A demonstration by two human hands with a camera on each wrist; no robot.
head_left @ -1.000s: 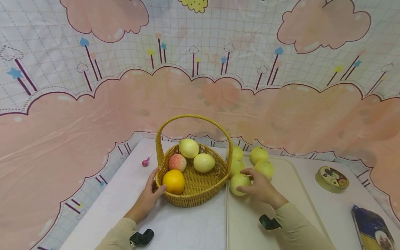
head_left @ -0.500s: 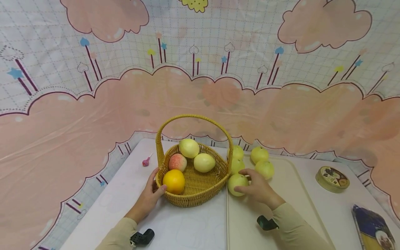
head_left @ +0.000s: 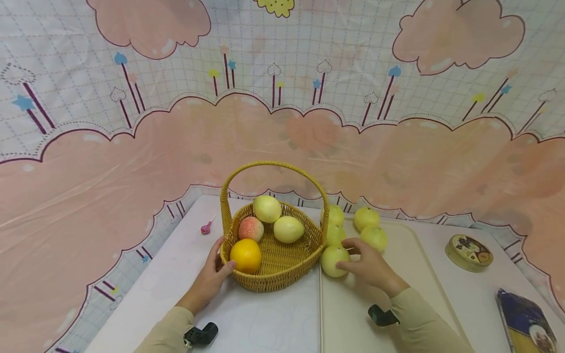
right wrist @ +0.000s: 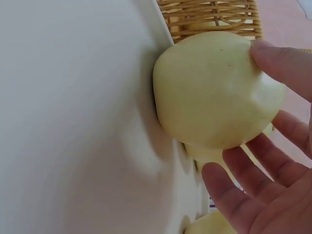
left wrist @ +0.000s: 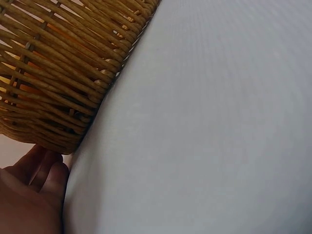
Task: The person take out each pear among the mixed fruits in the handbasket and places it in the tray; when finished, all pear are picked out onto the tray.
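In the head view my left hand (head_left: 211, 278) holds the left rim of a wicker basket (head_left: 269, 283) with a tall handle, thumb over the edge; the left wrist view has its fingers at the basket's base. Inside lie an orange (head_left: 245, 257), a peach (head_left: 250, 229), a lemon (head_left: 289, 229) and a pale yellow fruit (head_left: 267, 209). Just right of the basket, a round pale green fruit (head_left: 333, 262) sits on a cream tray (head_left: 353, 314). Around it my right hand (head_left: 370, 267) is spread loosely, thumb and fingertips at its surface (right wrist: 214, 92).
Several more pale green fruits (head_left: 373, 239) stand at the tray's back left. A lollipop (head_left: 206, 228) lies left of the basket. Towards the right are a round tin (head_left: 469, 252) and a blue and yellow packet (head_left: 527, 321). A patterned cloth (head_left: 282, 142) hangs behind the table.
The pale green fruit under my right hand has shifted slightly left towards the basket. Over the last half second that hand has drawn back a little to the right. My left hand stays put.
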